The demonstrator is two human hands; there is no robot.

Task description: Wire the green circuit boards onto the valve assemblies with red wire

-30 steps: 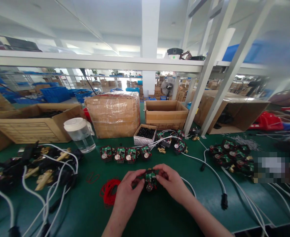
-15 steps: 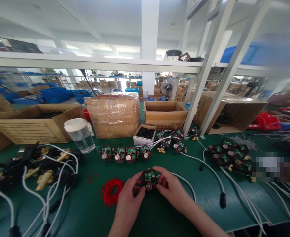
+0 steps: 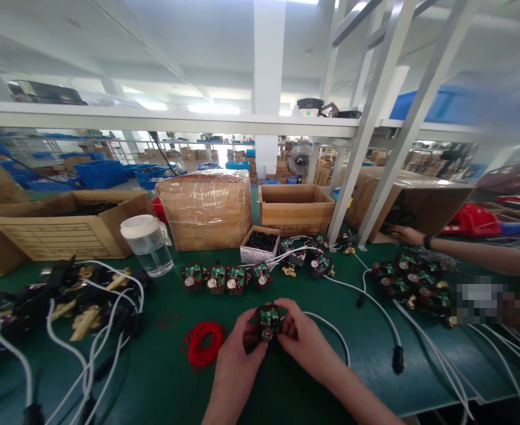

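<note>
Between my hands, low over the green table, is a small black unit with a green circuit board (image 3: 269, 317) and a white cable (image 3: 330, 326) running off to its right. My left hand (image 3: 241, 353) grips its left side, the thumb at the lower edge. Closed on its right side is my right hand (image 3: 301, 336), fingertips near the top corner and lower edge. A bundle of red wire (image 3: 203, 344) lies just left of my left hand. Behind my hands several similar circuit-board units (image 3: 216, 278) stand in a row.
More units with white cables lie in piles at left (image 3: 87, 319) and right (image 3: 412, 277). A water jug (image 3: 148, 245), a small box of black parts (image 3: 260, 245) and cardboard boxes (image 3: 206, 209) line the back. A co-worker's arm (image 3: 476, 251) reaches in from the right, beside metal posts (image 3: 386, 130).
A co-worker's arm now stretches toward the open cardboard box at right. My hands keep hold of the unit in nearly the same place; the view has shifted slightly.
</note>
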